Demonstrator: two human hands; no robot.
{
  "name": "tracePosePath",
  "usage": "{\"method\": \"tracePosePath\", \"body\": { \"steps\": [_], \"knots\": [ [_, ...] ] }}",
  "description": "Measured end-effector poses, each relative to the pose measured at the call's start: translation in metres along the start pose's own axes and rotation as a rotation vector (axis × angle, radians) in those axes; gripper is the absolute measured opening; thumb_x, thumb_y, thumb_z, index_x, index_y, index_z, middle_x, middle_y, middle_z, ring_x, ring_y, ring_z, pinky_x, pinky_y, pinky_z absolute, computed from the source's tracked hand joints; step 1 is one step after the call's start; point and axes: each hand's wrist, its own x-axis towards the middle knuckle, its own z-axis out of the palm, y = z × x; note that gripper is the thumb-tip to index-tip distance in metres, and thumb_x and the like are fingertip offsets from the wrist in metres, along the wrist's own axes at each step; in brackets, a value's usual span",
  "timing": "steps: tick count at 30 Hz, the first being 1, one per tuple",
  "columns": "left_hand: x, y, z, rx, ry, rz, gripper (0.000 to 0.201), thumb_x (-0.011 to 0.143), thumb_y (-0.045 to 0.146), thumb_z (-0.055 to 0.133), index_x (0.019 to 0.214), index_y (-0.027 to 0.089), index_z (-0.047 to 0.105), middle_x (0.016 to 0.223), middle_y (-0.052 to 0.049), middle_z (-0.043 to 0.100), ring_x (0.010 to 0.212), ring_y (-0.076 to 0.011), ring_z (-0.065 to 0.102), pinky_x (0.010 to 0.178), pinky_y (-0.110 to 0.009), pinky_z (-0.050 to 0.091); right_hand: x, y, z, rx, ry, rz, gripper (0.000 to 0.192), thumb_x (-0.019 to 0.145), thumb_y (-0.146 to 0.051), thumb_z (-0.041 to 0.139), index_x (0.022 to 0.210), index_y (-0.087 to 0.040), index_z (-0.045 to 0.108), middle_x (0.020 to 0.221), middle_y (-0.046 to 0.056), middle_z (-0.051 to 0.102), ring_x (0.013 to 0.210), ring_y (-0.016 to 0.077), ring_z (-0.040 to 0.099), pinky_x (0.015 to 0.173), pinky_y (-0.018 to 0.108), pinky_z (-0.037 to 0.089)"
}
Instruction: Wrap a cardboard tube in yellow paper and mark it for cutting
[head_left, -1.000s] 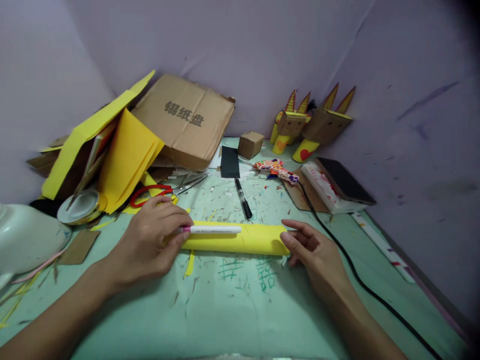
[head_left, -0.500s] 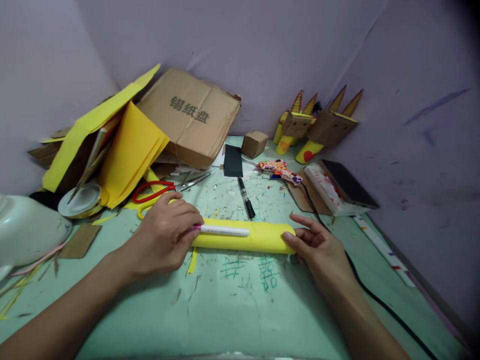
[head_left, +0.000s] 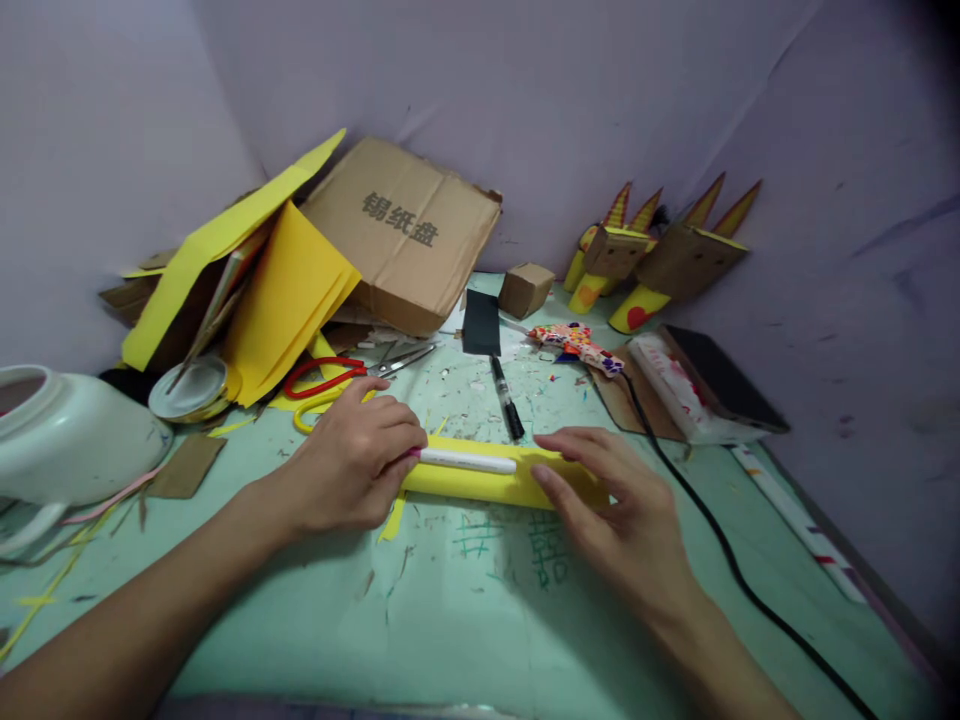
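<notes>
1. The left hand (head_left: 352,465) pinches a white pen (head_left: 466,460) at its pink end; the pen lies along the top of the yellow paper roll (head_left: 487,485).
2. The right hand (head_left: 615,505) lies flat, fingers spread, pressing on the roll's right end; it clasps nothing.
3. The roll lies on the green mat (head_left: 450,610), just above green scribbles (head_left: 517,545).
4. Behind it lie a black marker (head_left: 508,398) and red-handled scissors (head_left: 337,372); a black cable (head_left: 720,550) runs right of the hand.

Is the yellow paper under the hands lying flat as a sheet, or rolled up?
Rolled up: the yellow paper forms a long tube lying on the green mat, left hand and right hand on it.
</notes>
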Motion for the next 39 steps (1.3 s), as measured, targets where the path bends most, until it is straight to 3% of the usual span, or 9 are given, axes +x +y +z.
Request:
{"method": "tracePosePath", "body": {
  "steps": [6, 12, 16, 23, 28, 31, 35, 39],
  "knots": [
    [0.001, -0.004, 0.001, -0.029, -0.044, -0.019, 0.019, 0.081, 0.015, 0.046, 0.083, 0.016, 0.065, 0.078, -0.005, 0.066, 0.072, -0.0174, 0.059, 0.093, -0.047, 0.034, 0.007, 0.0, 0.025, 0.021, -0.092, -0.097, 0.013, 0.083, -0.022, 0.056, 0.09, -0.02, 0.068, 0.083, 0.006, 0.066, 0.076, 0.0199, 0.058, 0.067, 0.036, 0.047],
    [0.002, -0.008, -0.001, -0.156, -0.04, -0.061, 0.016, 0.082, 0.017, 0.052, 0.083, 0.014, 0.068, 0.08, -0.004, 0.067, 0.075, -0.0164, 0.06, 0.089, -0.039, 0.037, 0.005, 0.003, 0.027, 0.022, -0.093, -0.104, 0.012, 0.082, -0.021, 0.057, 0.088, -0.02, 0.067, 0.083, 0.006, 0.067, 0.075, 0.0197, 0.058, 0.066, 0.035, 0.047],
    [0.001, -0.011, -0.008, -0.285, -0.052, -0.131, 0.028, 0.09, 0.024, 0.043, 0.085, 0.014, 0.068, 0.085, -0.006, 0.068, 0.079, -0.0172, 0.06, 0.081, -0.035, 0.041, 0.005, 0.004, 0.027, 0.034, -0.09, -0.1, 0.011, 0.082, -0.021, 0.058, 0.088, -0.02, 0.067, 0.084, 0.006, 0.067, 0.075, 0.0195, 0.059, 0.065, 0.035, 0.047],
    [-0.003, -0.019, -0.017, -0.315, 0.187, -0.326, 0.035, 0.091, 0.032, 0.04, 0.08, 0.013, 0.068, 0.08, -0.006, 0.069, 0.078, -0.0175, 0.062, 0.07, -0.028, 0.045, 0.004, 0.005, 0.027, 0.032, -0.103, -0.098, 0.012, 0.082, -0.021, 0.058, 0.089, -0.02, 0.067, 0.085, 0.006, 0.066, 0.076, 0.0196, 0.06, 0.066, 0.035, 0.047],
    [-0.01, -0.024, -0.024, -0.31, 0.345, -0.441, 0.026, 0.087, 0.029, 0.048, 0.08, 0.015, 0.068, 0.08, -0.004, 0.07, 0.076, -0.0154, 0.063, 0.067, -0.025, 0.047, 0.004, 0.006, 0.027, 0.038, -0.095, -0.126, 0.011, 0.082, -0.022, 0.059, 0.088, -0.019, 0.067, 0.085, 0.006, 0.065, 0.076, 0.0197, 0.061, 0.066, 0.035, 0.048],
    [-0.011, -0.021, -0.023, -0.326, 0.308, -0.346, 0.014, 0.08, 0.024, 0.059, 0.076, 0.015, 0.067, 0.077, -0.004, 0.069, 0.076, -0.0158, 0.063, 0.07, -0.027, 0.048, 0.003, 0.007, 0.028, 0.038, -0.088, -0.13, 0.011, 0.082, -0.022, 0.06, 0.089, -0.019, 0.067, 0.085, 0.006, 0.065, 0.076, 0.0195, 0.061, 0.066, 0.035, 0.048],
    [-0.011, -0.014, -0.016, -0.284, 0.144, -0.156, 0.008, 0.076, 0.019, 0.062, 0.078, 0.013, 0.068, 0.08, -0.007, 0.067, 0.079, -0.0181, 0.061, 0.077, -0.034, 0.045, 0.002, 0.009, 0.027, 0.037, -0.091, -0.133, 0.011, 0.082, -0.021, 0.06, 0.089, -0.02, 0.067, 0.086, 0.006, 0.065, 0.077, 0.0196, 0.061, 0.067, 0.036, 0.049],
    [-0.012, -0.012, -0.015, -0.232, 0.072, -0.11, 0.01, 0.077, 0.019, 0.061, 0.082, 0.013, 0.067, 0.083, -0.007, 0.066, 0.08, -0.0193, 0.059, 0.081, -0.039, 0.041, 0.001, 0.011, 0.028, 0.019, -0.089, -0.157, 0.012, 0.082, -0.019, 0.059, 0.092, -0.021, 0.066, 0.088, 0.007, 0.064, 0.079, 0.0195, 0.061, 0.067, 0.036, 0.05]
  ]
}}
